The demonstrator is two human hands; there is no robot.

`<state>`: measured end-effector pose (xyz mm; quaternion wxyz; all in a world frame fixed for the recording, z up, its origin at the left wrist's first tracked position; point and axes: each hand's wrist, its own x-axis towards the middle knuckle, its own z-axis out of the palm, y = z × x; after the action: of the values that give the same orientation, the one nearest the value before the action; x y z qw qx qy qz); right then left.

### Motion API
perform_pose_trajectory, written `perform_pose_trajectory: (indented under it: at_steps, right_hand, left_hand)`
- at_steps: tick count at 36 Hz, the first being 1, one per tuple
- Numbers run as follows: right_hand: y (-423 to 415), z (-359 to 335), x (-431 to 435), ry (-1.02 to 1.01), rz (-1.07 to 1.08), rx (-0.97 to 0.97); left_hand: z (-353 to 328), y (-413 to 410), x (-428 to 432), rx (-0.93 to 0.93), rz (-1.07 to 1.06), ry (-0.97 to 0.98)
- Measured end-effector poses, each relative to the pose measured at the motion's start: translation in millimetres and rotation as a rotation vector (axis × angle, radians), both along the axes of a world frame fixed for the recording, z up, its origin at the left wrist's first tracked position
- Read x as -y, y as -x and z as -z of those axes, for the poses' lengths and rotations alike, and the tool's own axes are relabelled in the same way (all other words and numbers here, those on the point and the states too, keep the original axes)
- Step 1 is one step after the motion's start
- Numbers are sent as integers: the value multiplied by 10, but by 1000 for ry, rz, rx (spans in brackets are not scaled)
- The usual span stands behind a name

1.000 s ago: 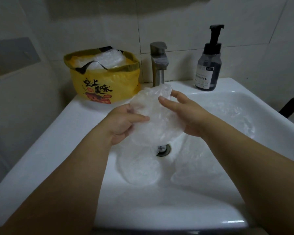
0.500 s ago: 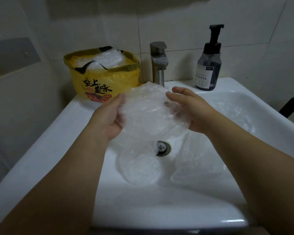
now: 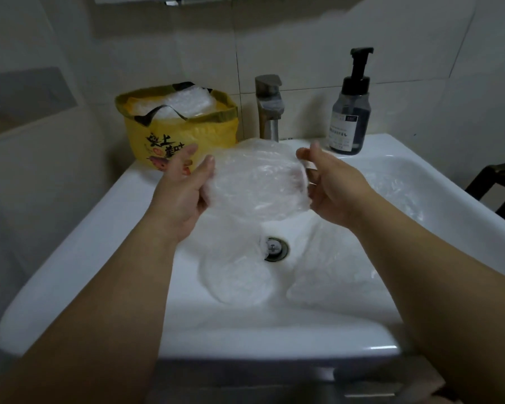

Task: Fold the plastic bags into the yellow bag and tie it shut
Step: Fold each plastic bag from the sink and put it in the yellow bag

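Observation:
Over the basin I hold a clear plastic bag [image 3: 257, 180], spread wide between both hands. My left hand [image 3: 184, 188] grips its left edge with thumb in front and fingers behind. My right hand [image 3: 330, 185] holds its right edge the same way. The yellow bag [image 3: 187, 135] with printed characters stands on the sink's back left corner, its top open, with folded clear plastic [image 3: 184, 102] and a dark handle showing inside. More clear plastic bags lie in the basin at the left [image 3: 233, 275], the front right [image 3: 336, 275] and the far right [image 3: 400, 193].
The white sink [image 3: 99, 234] has a metal drain [image 3: 274, 249] at its middle. A steel tap [image 3: 270, 109] stands at the back, a dark pump bottle [image 3: 350, 112] to its right. A tiled wall is behind; a dark chair frame [image 3: 496, 182] is at far right.
My hands have moved apart and slightly up and away, spreading the clear bag from a bunched shape into a wide flat sheet. The yellow bag has not moved.

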<state>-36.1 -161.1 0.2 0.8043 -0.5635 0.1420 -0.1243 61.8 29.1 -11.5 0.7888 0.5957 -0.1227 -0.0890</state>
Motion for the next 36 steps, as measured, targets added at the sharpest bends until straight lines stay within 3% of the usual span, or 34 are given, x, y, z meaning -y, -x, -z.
perform_pose_trajectory:
  at_steps: [4,7,11,17,22,29,32,36]
  right_hand:
    - [73,-6,-13,43,-123,55]
    - [71,31,-41,168,-89,28]
    - [66,23,-3,171,-100,4]
    - [17,72,46,500,2,-49]
    - [0,114,75,706,105,-45]
    - [-17,169,85,911,105,-119]
    - [-17,163,67,887,77,-138]
    - [-8,79,44,540,68,-59]
  left_hand:
    - [-29,115,12,46,72,-77]
    - [-28,106,-24,74,61,-127]
    - [-22,52,-63,100,20,-150]
    - [1,42,-70,179,154,-181]
    - [61,26,-77,369,-15,-437]
    - [86,24,-103,477,-154,-606]
    - [68,34,-105,419,-152,-585]
    - [-9,14,-93,138,-16,-281]
